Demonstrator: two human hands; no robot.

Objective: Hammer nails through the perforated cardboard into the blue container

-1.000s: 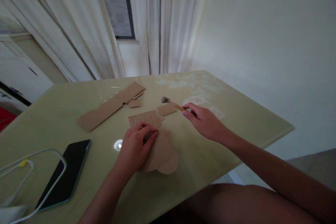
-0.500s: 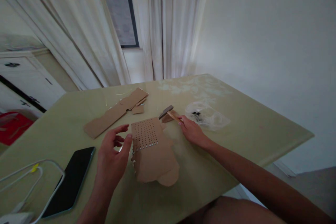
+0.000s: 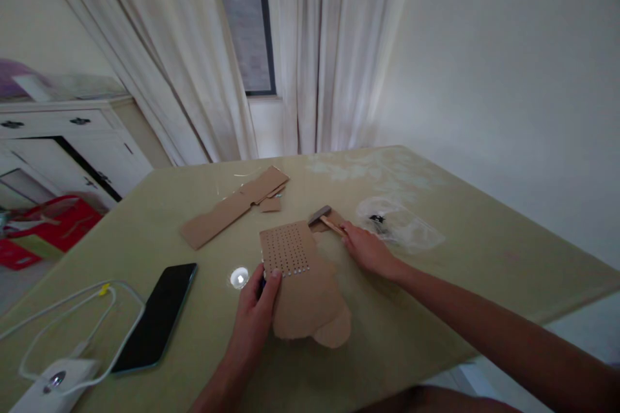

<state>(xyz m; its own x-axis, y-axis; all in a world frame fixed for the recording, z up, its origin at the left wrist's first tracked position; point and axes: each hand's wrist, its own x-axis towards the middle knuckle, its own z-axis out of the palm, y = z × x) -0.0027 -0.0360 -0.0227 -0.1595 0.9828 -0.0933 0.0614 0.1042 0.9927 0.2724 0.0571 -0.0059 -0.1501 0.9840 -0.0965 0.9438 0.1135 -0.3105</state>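
My left hand (image 3: 256,310) is closed on the left edge of a cardboard piece (image 3: 305,300), thumb on top and the other fingers going under it. Rows of small dark holes or dots cover the far part of this piece, and a line of small white bits runs along their near side. The right hand (image 3: 365,248) is wrapped round the wooden handle of a hammer (image 3: 320,214). Its metal head lies low over a small brown cardboard scrap (image 3: 327,222), by the piece's far right corner; whether it touches cannot be told.
A long cardboard strip (image 3: 235,210) lies at the back left. To the right is a clear plastic bag (image 3: 411,229) with small black items. At left are a phone (image 3: 157,316), a white cable (image 3: 113,290) and a white power strip (image 3: 62,387). A bright round spot (image 3: 239,277) shows beside my left hand.
My left hand has gone from loosely open beside the cardboard to gripping its left edge. The right hand still holds the hammer. The whole view has shifted a little to the left.
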